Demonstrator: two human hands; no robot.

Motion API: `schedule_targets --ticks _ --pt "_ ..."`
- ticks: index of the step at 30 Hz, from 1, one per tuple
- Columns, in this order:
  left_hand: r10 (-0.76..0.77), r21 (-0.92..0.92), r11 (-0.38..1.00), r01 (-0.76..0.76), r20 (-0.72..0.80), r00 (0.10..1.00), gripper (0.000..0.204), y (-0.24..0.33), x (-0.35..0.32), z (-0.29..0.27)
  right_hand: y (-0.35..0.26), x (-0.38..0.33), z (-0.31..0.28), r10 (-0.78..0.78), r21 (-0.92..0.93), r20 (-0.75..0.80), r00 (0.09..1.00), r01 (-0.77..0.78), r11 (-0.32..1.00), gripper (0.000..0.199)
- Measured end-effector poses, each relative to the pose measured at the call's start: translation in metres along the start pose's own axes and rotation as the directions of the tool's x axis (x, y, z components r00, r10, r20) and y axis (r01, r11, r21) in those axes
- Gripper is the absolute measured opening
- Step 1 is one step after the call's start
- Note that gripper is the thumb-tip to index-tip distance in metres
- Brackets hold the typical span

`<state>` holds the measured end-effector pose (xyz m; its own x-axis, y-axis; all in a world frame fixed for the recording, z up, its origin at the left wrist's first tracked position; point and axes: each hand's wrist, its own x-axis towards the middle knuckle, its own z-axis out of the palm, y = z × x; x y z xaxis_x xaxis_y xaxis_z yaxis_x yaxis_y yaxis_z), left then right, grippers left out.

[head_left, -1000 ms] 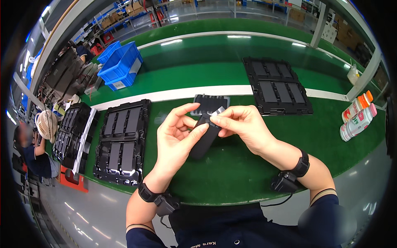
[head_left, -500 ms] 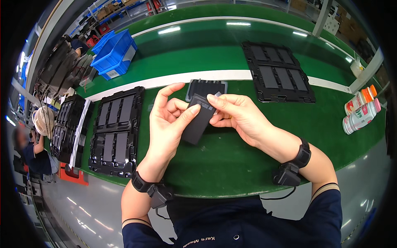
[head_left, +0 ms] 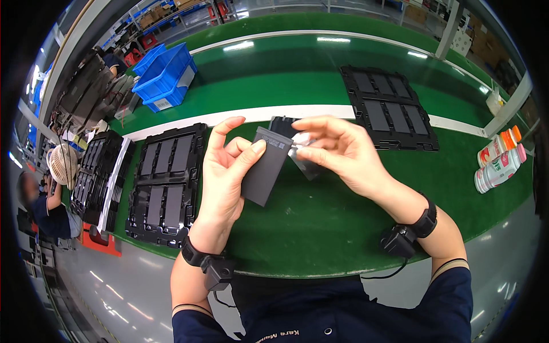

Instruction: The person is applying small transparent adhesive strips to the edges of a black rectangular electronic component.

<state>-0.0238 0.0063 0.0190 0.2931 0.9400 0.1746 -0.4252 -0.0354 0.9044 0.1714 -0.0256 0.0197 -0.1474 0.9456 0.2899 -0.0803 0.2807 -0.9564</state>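
Note:
My left hand (head_left: 224, 171) pinches a flat dark-grey battery (head_left: 267, 171) between thumb and fingers, its forefinger raised. Small pale print runs along the battery's upper end, and it tilts over the green table. Beside its right edge, my right hand (head_left: 346, 150) is closed in a pinch, slightly blurred, on a thin glossy film (head_left: 309, 166) that hangs below the thumb. A whitish glint shows at those fingertips. Behind both hands, a small black ribbed holder (head_left: 281, 122) is partly hidden.
Black trays with grey flat cells lie left (head_left: 166, 183) and far right (head_left: 392, 108). A stack of black trays (head_left: 94, 177) stands farther left. Blue bins (head_left: 166, 77) sit at back left, two bottles (head_left: 500, 163) at right. Another person (head_left: 48, 211) works at far left.
My right hand has moved right, away from the battery's upper end, and the glossy film now shows below it. The battery has shifted slightly left and down in my left hand.

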Motion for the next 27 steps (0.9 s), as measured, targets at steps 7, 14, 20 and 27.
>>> schedule_targets --ticks 7,14,20,27 --pt "-0.073 0.026 0.997 0.073 0.003 0.997 0.047 0.004 -0.002 -0.002 -0.019 0.004 -0.003 -0.555 -0.728 0.273 0.786 0.546 0.415 0.017" --pt "-0.149 -0.043 0.988 0.150 0.030 0.988 0.047 0.003 -0.003 0.002 -0.016 0.001 -0.003 -0.622 -0.783 0.519 0.586 0.618 -0.071 0.019" --pt "-0.183 -0.073 0.980 0.185 0.040 0.982 0.047 0.003 -0.005 0.002 -0.014 0.002 0.001 -0.627 -0.811 0.446 0.638 0.584 0.018 0.016" --pt "-0.143 -0.115 0.983 0.142 0.000 0.990 0.045 0.002 -0.010 0.008 -0.012 -0.001 0.005 -0.698 -0.789 0.475 0.536 0.610 -0.069 0.015"
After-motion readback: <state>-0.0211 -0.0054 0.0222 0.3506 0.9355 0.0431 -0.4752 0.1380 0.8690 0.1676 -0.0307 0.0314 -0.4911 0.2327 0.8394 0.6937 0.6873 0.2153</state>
